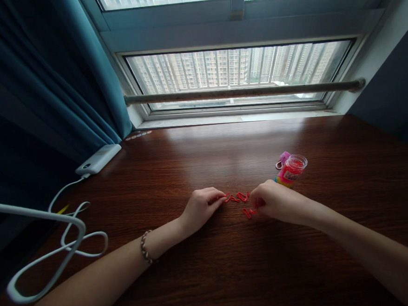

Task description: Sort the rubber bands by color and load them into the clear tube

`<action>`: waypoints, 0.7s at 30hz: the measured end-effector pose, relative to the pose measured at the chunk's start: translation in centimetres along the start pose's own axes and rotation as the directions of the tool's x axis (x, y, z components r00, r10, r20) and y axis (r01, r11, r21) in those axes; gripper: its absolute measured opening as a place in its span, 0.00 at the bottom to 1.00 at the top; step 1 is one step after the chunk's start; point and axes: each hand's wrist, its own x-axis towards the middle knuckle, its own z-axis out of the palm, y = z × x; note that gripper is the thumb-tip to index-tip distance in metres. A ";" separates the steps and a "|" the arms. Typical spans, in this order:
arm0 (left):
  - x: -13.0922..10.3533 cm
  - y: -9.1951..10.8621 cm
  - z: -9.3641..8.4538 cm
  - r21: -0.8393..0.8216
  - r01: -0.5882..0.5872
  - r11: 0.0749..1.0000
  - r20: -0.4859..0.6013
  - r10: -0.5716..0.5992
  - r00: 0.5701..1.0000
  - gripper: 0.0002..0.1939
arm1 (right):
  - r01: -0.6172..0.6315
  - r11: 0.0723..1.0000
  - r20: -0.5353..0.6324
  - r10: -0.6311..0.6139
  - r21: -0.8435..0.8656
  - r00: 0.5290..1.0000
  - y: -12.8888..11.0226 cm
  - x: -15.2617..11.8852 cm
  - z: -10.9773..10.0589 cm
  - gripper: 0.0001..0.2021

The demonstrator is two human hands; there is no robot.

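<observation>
My left hand (pixel 204 206) rests low over the table, thumb and fingertips pinched at the left end of a short row of thin red loops (pixel 242 197), which look like small rubber bands. To the right of that row my right hand (pixel 272 202) is closed, its fingertips curled down and partly hidden. A separate red loop (pixel 247 213) lies on the wood just left of its fingers, nearly touching them. Behind my right hand stands a small clear jar (pixel 294 165), uncapped, with red contents and a coloured label. Beside it is a pink lid (pixel 284 156) with a ring.
The dark wooden table (pixel 190 158) runs back to the window. A white power bank (pixel 98 159) sits at the back left by the blue curtain (pixel 90 77). Its white cable (pixel 83 226) loops beside my left forearm. A metal rail (pixel 241 93) crosses the window.
</observation>
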 end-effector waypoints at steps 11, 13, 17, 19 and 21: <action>0.3 -0.1 1.1 0.147 0.049 0.988 -0.048 -0.043 0.998 0.06 | 0.060 0.993 -0.105 -0.050 0.098 0.993 0.0 0.8 1.2 0.06; 0.3 0.0 1.0 0.142 0.048 0.989 -0.044 -0.043 0.998 0.07 | 0.032 0.996 -0.094 -0.024 0.087 0.995 0.0 0.9 1.6 0.05; 0.2 0.2 0.9 0.156 0.024 0.987 -0.018 -0.021 1.000 0.09 | -0.013 0.999 -0.100 0.018 0.050 0.995 0.0 1.1 2.3 0.03; 0.1 0.3 0.9 0.164 0.013 0.986 -0.004 -0.012 1.000 0.09 | -0.037 0.999 -0.110 0.041 0.035 0.993 0.2 1.1 2.4 0.03; 0.1 0.3 0.9 0.162 0.001 0.987 0.003 -0.002 1.000 0.07 | -0.051 0.999 -0.113 0.051 0.005 0.992 0.2 1.0 2.3 0.03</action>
